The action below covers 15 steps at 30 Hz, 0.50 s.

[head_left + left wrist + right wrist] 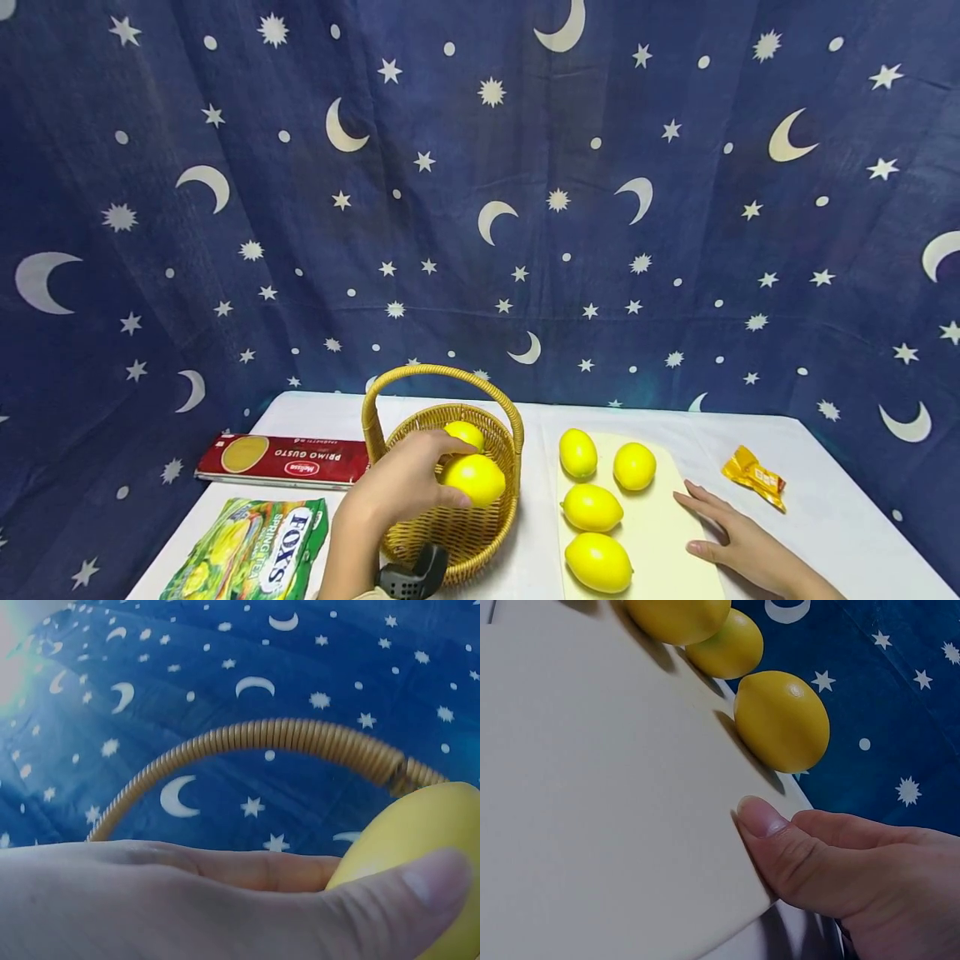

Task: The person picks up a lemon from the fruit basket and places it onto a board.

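My left hand [402, 483] holds a lemon [474, 480] between thumb and fingers, inside the rim of the wicker basket [501, 546]. Behind it in the basket lies another lemon [464, 434]. In the left wrist view the held lemon [427, 840] shows beside the thumb, with the basket's arched handle [262, 735] beyond. My right hand [742, 542] rests at the right edge of a cream cutting board [663, 550], its fingers fairly straight and thumb on the surface. Several lemons [592, 507] lie on the board's left and far part; the right wrist view shows one lemon [781, 721] near my thumb.
A red spaghetti packet [288, 460] lies left of the basket, with a green Fox's candy bag [251, 550] nearer me. An orange wrapped packet [754, 477] is on the white tablecloth [757, 437] at the right. A dark-blue starry curtain [450, 250] hangs behind the table.
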Each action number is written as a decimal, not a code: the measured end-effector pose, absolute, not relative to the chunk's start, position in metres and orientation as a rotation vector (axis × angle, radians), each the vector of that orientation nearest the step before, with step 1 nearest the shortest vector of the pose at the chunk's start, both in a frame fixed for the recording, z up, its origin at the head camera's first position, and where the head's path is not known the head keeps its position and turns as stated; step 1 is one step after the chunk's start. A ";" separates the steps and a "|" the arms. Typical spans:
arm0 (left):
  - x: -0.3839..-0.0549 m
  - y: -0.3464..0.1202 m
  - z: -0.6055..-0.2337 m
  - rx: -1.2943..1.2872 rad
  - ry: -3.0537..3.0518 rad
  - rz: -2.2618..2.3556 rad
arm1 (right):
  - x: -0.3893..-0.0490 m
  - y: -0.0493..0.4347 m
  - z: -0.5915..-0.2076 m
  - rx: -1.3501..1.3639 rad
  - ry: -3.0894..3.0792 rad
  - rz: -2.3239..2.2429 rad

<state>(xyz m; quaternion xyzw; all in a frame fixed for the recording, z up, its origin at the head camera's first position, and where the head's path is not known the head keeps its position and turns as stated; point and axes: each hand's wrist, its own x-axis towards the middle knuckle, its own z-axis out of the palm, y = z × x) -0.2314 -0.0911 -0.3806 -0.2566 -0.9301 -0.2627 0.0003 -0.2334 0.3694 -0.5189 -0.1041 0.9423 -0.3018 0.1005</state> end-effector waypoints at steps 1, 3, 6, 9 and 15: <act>-0.229 -0.089 -0.379 -0.815 -2.922 -0.823 | -0.233 0.369 -0.519 -0.306 2.786 -0.897; -0.225 -0.084 -0.376 -0.837 -2.920 -0.819 | -0.232 0.369 -0.519 -0.317 2.792 -0.904; -0.220 -0.075 -0.372 -0.882 -2.926 -0.824 | -0.231 0.369 -0.519 -0.332 2.805 -0.908; -0.216 -0.065 -0.368 -0.933 -2.943 -0.833 | -0.230 0.369 -0.519 -0.327 2.812 -0.913; -0.205 -0.038 -0.366 -1.076 -2.964 -0.731 | -0.231 0.370 -0.521 -0.306 2.818 -0.897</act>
